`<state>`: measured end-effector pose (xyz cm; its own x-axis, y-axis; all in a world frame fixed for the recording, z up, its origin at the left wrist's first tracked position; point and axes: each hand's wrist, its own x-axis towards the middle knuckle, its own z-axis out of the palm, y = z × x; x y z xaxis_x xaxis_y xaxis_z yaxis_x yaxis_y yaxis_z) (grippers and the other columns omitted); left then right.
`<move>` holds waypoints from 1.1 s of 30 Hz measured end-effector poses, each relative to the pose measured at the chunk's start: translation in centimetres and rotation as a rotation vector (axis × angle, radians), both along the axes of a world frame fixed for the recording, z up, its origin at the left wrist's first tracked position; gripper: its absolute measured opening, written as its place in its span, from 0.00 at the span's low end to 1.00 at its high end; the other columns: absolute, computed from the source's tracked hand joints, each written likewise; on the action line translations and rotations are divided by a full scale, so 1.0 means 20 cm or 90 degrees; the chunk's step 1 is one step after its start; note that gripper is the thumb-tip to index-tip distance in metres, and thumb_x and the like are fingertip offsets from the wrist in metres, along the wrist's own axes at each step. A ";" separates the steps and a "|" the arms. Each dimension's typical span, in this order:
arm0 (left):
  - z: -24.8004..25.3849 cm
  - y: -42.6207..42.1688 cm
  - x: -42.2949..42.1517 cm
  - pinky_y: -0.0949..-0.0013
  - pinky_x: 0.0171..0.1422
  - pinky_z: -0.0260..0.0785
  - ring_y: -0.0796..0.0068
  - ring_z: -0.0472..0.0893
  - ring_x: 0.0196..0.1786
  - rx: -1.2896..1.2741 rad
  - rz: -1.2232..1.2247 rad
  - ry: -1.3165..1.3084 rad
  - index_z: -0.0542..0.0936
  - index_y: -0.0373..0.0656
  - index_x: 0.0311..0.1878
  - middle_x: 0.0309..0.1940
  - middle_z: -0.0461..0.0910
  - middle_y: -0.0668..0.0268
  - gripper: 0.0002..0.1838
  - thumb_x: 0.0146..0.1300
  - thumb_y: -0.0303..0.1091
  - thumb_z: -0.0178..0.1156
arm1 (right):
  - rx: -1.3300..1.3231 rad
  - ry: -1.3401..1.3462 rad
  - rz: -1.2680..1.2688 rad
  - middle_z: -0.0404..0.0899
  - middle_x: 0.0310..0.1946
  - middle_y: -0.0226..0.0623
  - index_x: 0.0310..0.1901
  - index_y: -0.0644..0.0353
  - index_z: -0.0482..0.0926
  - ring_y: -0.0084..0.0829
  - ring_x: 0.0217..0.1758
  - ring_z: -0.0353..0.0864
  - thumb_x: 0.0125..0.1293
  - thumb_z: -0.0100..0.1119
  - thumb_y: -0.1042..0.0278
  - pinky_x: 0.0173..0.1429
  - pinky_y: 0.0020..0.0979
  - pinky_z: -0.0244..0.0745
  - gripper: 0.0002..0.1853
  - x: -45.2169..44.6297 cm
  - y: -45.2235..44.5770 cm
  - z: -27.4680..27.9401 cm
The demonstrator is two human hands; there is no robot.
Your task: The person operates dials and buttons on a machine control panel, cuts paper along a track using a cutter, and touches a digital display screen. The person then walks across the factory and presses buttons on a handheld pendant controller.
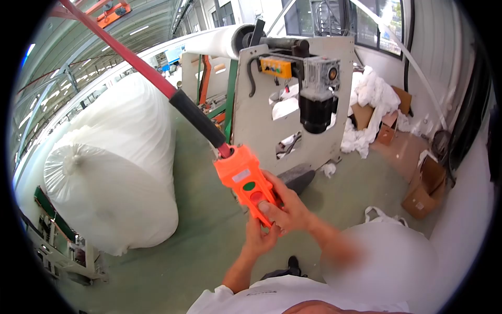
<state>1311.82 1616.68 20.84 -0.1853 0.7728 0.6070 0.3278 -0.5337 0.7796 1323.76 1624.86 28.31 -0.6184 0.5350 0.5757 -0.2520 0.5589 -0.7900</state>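
Observation:
An orange hoist pendant control (239,166) hangs from a red cable (128,55) with a black sleeve at its lower end. My right hand (287,209) is closed around the pendant's right side, its thumb on or close to the red button below a green one. Beneath it, my left hand (258,239) grips the pendant's lower end, with some of its fingers hidden behind the casing. The pendant tilts, its bottom toward me.
A huge wrapped white bundle (112,183) lies at left. Ahead stands a machine frame (256,112) carrying a motor (316,112), an orange button box (275,67) and a white roll (212,43). Cardboard boxes (424,188) and white scraps (374,89) sit at right.

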 end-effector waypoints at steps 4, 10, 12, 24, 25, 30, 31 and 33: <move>-0.03 0.33 0.06 0.71 0.49 0.74 0.75 0.80 0.46 -0.033 0.016 0.026 0.63 0.38 0.68 0.53 0.75 0.62 0.30 0.63 0.21 0.60 | -0.074 -0.015 0.033 0.72 0.64 0.54 0.76 0.66 0.53 0.41 0.66 0.75 0.72 0.58 0.58 0.68 0.37 0.68 0.38 0.08 0.33 0.04; 0.01 0.68 0.15 0.65 0.51 0.77 0.69 0.84 0.47 -0.075 0.005 -0.025 0.64 0.39 0.67 0.46 0.81 0.60 0.32 0.60 0.24 0.66 | -0.098 0.046 0.067 0.69 0.65 0.45 0.76 0.67 0.51 0.32 0.66 0.71 0.73 0.59 0.57 0.70 0.36 0.66 0.40 0.14 0.72 -0.01; -0.01 0.74 0.15 0.66 0.54 0.74 0.72 0.80 0.51 -0.108 0.017 -0.024 0.65 0.39 0.67 0.50 0.78 0.62 0.31 0.61 0.21 0.62 | -0.097 0.040 0.071 0.69 0.65 0.45 0.76 0.67 0.51 0.32 0.66 0.71 0.73 0.59 0.57 0.70 0.37 0.66 0.40 0.14 0.81 -0.06; -0.18 1.13 0.40 0.65 0.51 0.77 0.66 0.85 0.47 -0.097 0.200 0.012 0.65 0.39 0.66 0.46 0.82 0.58 0.30 0.63 0.30 0.66 | -0.155 0.052 0.215 0.71 0.65 0.45 0.76 0.65 0.52 0.31 0.65 0.73 0.73 0.58 0.63 0.69 0.34 0.67 0.37 0.27 1.31 -0.18; -0.17 1.16 0.45 0.65 0.50 0.77 0.67 0.85 0.47 -0.097 0.214 0.008 0.65 0.39 0.66 0.46 0.82 0.58 0.30 0.63 0.31 0.66 | -0.174 0.048 0.226 0.71 0.65 0.44 0.76 0.65 0.52 0.31 0.65 0.73 0.73 0.58 0.62 0.69 0.34 0.67 0.37 0.31 1.35 -0.19; -0.09 1.35 0.71 0.66 0.48 0.78 0.69 0.86 0.44 -0.151 0.245 0.001 0.64 0.39 0.66 0.45 0.83 0.58 0.31 0.64 0.32 0.67 | -0.220 0.053 0.257 0.71 0.64 0.42 0.76 0.66 0.52 0.30 0.64 0.73 0.73 0.58 0.62 0.68 0.34 0.68 0.37 0.51 1.60 -0.27; -0.06 1.38 0.77 0.66 0.48 0.78 0.69 0.86 0.44 -0.176 0.246 -0.004 0.64 0.39 0.66 0.44 0.84 0.58 0.31 0.64 0.32 0.67 | -0.226 0.058 0.253 0.71 0.63 0.42 0.76 0.66 0.52 0.30 0.64 0.73 0.73 0.58 0.62 0.68 0.34 0.68 0.37 0.55 1.64 -0.28; -0.18 1.45 0.82 0.65 0.47 0.78 0.66 0.87 0.43 -0.198 0.219 -0.032 0.63 0.39 0.67 0.44 0.84 0.57 0.33 0.64 0.34 0.67 | -0.251 0.074 0.271 0.71 0.63 0.41 0.76 0.66 0.53 0.29 0.63 0.73 0.73 0.58 0.62 0.68 0.34 0.68 0.37 0.64 1.69 -0.27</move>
